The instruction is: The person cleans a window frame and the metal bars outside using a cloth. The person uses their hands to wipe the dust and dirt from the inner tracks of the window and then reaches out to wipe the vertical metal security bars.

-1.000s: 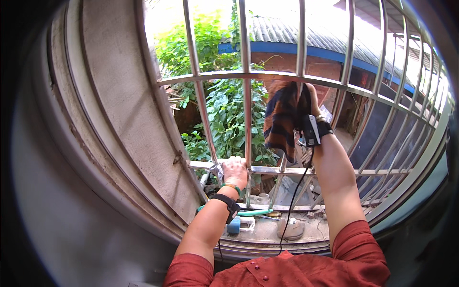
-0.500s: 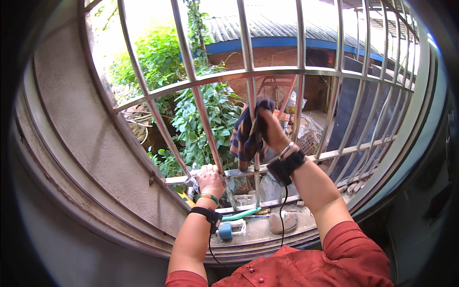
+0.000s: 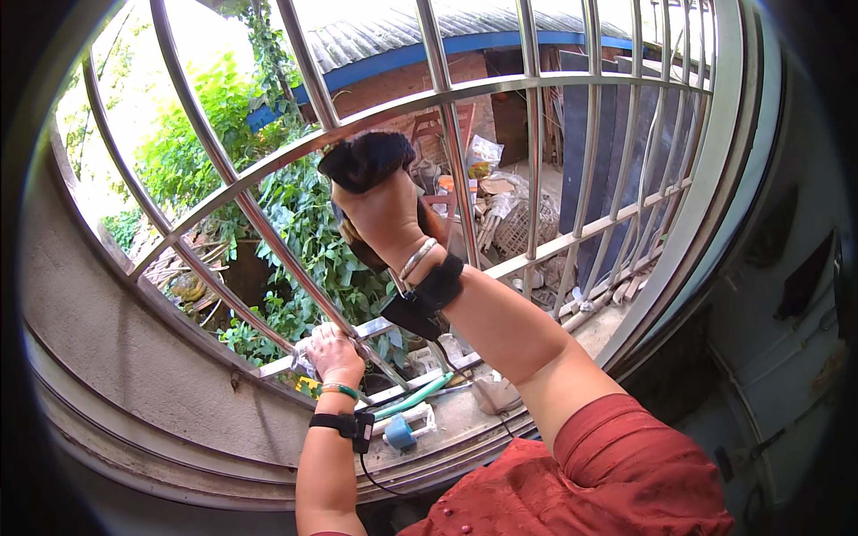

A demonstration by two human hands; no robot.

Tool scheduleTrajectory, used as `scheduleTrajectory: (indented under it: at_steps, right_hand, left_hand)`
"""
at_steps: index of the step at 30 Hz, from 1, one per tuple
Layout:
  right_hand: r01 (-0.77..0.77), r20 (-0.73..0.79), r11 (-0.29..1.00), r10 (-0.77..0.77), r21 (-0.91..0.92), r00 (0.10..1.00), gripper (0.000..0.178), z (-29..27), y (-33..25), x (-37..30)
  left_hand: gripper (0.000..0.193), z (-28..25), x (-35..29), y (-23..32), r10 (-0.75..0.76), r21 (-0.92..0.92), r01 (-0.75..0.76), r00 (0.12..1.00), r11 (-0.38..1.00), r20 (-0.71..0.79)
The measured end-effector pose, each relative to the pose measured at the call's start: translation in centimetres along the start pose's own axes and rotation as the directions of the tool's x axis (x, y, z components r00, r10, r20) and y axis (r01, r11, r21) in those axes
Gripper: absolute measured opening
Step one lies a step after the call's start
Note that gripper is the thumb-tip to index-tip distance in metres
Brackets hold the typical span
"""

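My right hand (image 3: 384,214) is raised at the metal window grille (image 3: 483,85), just under its upper crossbar. It is closed on a dark cloth (image 3: 368,161), which is bunched round an upright bar; orange and striped parts of the cloth show beside the wrist. The fingers are partly hidden by the cloth. Lower down, my left hand (image 3: 335,351) grips the lower rail (image 3: 375,327) where an upright bar meets it. A crumpled greyish, see-through scrap (image 3: 302,362) sits at the rail beside the left fingers.
On the sill lie a green hose-like piece (image 3: 416,396), a blue cylinder (image 3: 399,434) in a white plastic frame, and a beige lump (image 3: 492,394). Outside are leafy plants (image 3: 308,241), a wicker-like basket (image 3: 517,228) and dark panels (image 3: 594,152). Black cords hang from both wrist straps.
My right hand and the cloth have moved left and up to another part of the grille. The view has turned to the right. My left hand stays on the lower rail.
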State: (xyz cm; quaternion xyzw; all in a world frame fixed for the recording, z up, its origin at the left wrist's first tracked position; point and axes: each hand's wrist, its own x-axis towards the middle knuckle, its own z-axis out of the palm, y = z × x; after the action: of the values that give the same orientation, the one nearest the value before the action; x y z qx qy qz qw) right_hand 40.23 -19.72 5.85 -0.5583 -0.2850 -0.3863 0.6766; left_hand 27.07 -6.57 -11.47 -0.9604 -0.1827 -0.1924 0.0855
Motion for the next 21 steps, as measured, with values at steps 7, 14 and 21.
scheduleTrajectory:
  at_steps: [7, 14, 21]
  right_hand:
    - [0.102, 0.155, 0.979, -0.075, -0.174, 0.985, 0.039, -4.6, 5.3, -11.6]
    - [-0.233, 0.320, 0.972, 0.208, 0.040, 0.924, 0.025, -9.2, 6.0, -14.9]
    - [-0.499, 0.170, 0.796, 0.470, 0.343, 0.866, 0.035, -16.1, 0.2, -10.5]
  left_hand:
    - [0.052, -1.0, -0.2, -0.2, -0.028, 0.064, 0.026, 0.999, 0.998, 0.032]
    - [0.044, -2.1, 0.7, 0.5, 0.010, -0.055, -0.001, 0.986, 0.998, 0.166]
    - [0.071, -3.8, 1.6, -4.2, 0.173, -0.625, -0.144, 0.985, 0.767, -0.014]
